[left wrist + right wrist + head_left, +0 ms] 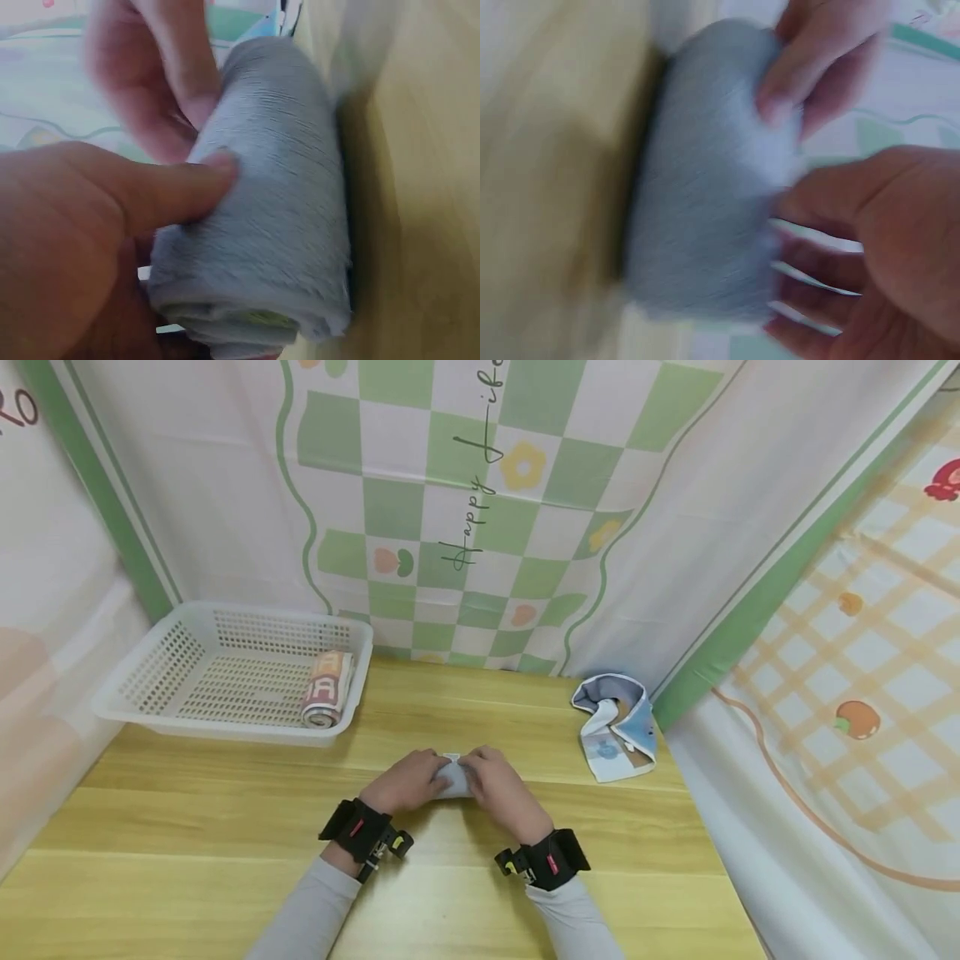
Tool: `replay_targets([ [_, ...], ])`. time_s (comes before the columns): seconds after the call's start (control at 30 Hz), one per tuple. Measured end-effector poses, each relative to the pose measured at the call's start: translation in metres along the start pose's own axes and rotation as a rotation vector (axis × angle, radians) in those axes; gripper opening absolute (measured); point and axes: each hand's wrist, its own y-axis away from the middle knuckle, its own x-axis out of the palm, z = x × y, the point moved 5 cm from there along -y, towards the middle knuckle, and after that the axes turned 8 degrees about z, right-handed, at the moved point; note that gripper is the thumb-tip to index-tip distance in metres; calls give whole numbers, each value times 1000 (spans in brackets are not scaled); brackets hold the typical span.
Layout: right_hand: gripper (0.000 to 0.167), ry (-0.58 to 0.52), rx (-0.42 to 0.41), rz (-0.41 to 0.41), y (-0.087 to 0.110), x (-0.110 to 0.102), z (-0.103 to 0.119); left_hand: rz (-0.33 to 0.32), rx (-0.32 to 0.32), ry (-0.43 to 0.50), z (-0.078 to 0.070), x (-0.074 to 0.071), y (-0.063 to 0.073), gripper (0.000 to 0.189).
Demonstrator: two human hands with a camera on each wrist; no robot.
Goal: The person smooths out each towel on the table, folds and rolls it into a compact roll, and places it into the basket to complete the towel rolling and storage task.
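**Sleeves (pixel 303 914) nearest, grey cloth roll (pixel 452 783) gripped ahead of them**

Clock directions take the roll as centre in the head view. Well off at ten o'clock, a white slatted basket (pixel 247 732) reaches the table's left edge, its back rim near the hanging fabric (pixel 322 485). Inside, against the basket's right end, lies a patterned rolled cloth (pixel 324 689). A broad stretch of wood separates the basket from the left hand (pixel 408 782), which grips the roll's left part, thumb on top and fingers round the far side. Layered folds show at that end. The roll lies crosswise; whether it touches the table cannot be told. Close by at three o'clock, the right hand (pixel 504 789) grasps the other part, thumb and fingers on either side. More wood runs out to a blue-and-white cloth (pixel 637 727), crumpled between two and three o'clock, near the right edge.

Pale yellow wood grain marks the table (pixel 442 885), with a wide strip towards six o'clock. Fabric walls it in: white and green at ten, green checks with lettering at twelve, orange lattice at two.
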Motion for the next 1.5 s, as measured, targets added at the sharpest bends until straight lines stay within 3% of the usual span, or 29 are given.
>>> replay_targets([
  [0.1,45,59,6,-14,0,1,7,-1,-38,-7,0,1,2,37],
  [0.23,47,98,-1,-15,-4,9,5,-45,-4,-110,-7,2,3,40],
  [0.4,32,-42,-71,40,-6,11,-3,-129,56,-211,-19,3,6,49],
  [0.5,29,-151,-73,100,-5,11,-7,-138,52,-231,-20,6,7,38],
  [0.6,34,-159,-61,101,-4,11,-7,-115,23,-180,-16,8,7,24],
  [0.77,46,-34,-73,-3,-6,9,1,-72,-33,-44,-6,10,6,20],
  [0.97,48,38,-20,-29,-10,11,-1,-115,-53,-172,-8,12,6,38],
  [1.13,49,-28,-37,4,-12,11,-4,-110,-61,-133,-11,11,6,28],
  [1.3,53,-69,-76,15,-23,-2,2,-127,-89,-120,-15,-6,9,25],
  [1.5,58,-88,-196,-45,-60,-43,23,-245,-143,-155,-21,-63,14,27],
])
